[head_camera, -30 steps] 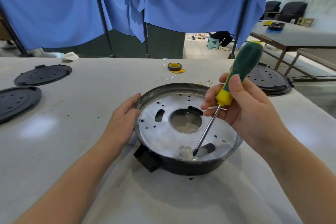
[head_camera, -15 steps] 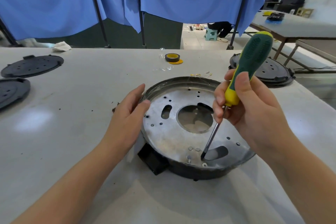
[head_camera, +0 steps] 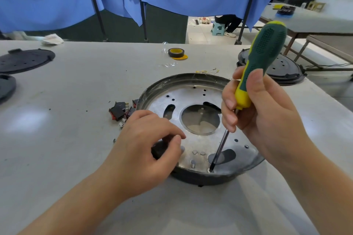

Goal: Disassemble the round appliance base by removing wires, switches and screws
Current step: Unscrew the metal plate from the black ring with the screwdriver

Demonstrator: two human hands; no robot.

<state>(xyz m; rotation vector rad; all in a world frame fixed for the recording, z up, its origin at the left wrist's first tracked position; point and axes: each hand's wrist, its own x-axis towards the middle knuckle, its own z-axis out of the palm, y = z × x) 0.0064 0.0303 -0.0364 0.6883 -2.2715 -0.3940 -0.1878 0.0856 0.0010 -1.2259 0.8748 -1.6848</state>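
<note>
I see bare worktop [head_camera: 80, 89] left of the base [head_camera: 202, 139]; my right hand [head_camera: 263, 118] grips the screwdriver [head_camera: 254, 74], its tip at the near rim. My left hand [head_camera: 145, 150] has shifted from the left rim to the near-left edge, fingers curled there, uncovering the switches [head_camera: 122, 111].

Both forearms bare to frame edge, no sleeves, gloves, rings or watch; short plain nails.

Round appliance base [head_camera: 193, 93]: a shallow dark-rimmed dish lying flat on my table, its silvery metal plate facing up, pierced by a large central hole, three oblong slots and scattered small holes. Screw [head_camera: 210, 170]: seated at the near rim, screwdriver [head_camera: 263, 59] tip set in it. Removed switches [head_camera: 122, 111]: black and red, lying just left of the base.
</note>
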